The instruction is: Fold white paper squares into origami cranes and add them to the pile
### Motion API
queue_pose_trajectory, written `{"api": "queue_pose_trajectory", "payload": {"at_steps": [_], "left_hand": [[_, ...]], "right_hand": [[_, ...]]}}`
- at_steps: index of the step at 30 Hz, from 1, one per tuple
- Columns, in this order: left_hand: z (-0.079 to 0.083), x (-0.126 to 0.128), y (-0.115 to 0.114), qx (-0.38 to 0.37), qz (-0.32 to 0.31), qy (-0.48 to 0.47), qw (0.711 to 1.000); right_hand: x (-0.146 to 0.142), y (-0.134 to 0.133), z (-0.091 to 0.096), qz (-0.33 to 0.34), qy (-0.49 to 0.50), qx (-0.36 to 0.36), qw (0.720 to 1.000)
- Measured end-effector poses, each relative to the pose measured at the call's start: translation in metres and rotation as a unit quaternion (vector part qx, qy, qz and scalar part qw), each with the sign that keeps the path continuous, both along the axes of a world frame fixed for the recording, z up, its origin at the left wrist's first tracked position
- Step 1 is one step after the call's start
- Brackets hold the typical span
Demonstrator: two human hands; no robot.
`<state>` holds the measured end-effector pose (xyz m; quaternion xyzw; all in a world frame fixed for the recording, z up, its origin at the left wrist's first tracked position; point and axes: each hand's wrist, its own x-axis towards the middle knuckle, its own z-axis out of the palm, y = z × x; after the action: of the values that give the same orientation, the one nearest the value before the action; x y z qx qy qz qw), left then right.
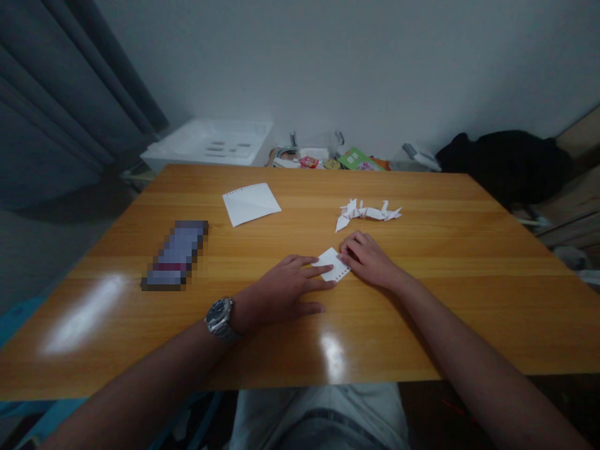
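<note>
The forearms (117, 387) of the person reach out from above grey trousers (319, 419) across a wooden tabletop (422, 325); a steel wristwatch (220, 319) sits on the left wrist; the left hand (281, 290) lies flat, its fingers (319, 270) spread apart, with the tips on a small white paper strip (334, 264); the right hand (368, 259) sits just beside it, its fingers (349, 250) close together on the strip's far end, though whether they pinch it I cannot tell; the strip lies flat on the tabletop between both hands, one edge perforated; a folded paper figure (363, 212) lies just beyond; a perforated white sheet (250, 204) lies further left; a pixelated oblong (175, 256), too blurred to name, lies near the left side; a white plastic container (206, 144) and a black cloth bundle (504, 165) stand past the far edge.
</note>
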<state>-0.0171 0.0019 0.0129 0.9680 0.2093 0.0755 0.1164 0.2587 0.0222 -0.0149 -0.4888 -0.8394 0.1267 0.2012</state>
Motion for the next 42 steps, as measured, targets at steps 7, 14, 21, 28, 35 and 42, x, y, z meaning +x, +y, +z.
{"api": "queue_pose_trajectory", "payload": {"at_steps": [7, 14, 21, 28, 35, 42], "left_hand": [[-0.0025, -0.0005, -0.0004, -0.007, 0.000, -0.007, 1.000], [0.0003, 0.0002, -0.0015, -0.014, 0.003, 0.005, 1.000], [0.0005, 0.0004, -0.0035, -0.017, -0.005, -0.006, 1.000], [0.0016, 0.0000, -0.0033, -0.018, -0.006, -0.007, 1.000], [0.0034, -0.0007, -0.0032, -0.025, -0.012, -0.011, 1.000], [-0.0005, -0.0010, -0.0006, -0.051, -0.033, -0.017, 0.998]], "right_hand": [[-0.0031, -0.0058, 0.0035, -0.010, -0.016, -0.003, 1.000], [0.0026, 0.0019, -0.0007, -0.006, 0.035, -0.022, 0.999], [0.0028, 0.0035, -0.0037, -0.004, 0.022, -0.018, 1.000], [0.0023, 0.0036, -0.0042, -0.008, 0.028, -0.012, 1.000], [0.0028, 0.0024, -0.0021, 0.005, 0.047, -0.006, 0.999], [0.0021, 0.0019, 0.0008, 0.010, 0.050, -0.002, 0.999]]}}
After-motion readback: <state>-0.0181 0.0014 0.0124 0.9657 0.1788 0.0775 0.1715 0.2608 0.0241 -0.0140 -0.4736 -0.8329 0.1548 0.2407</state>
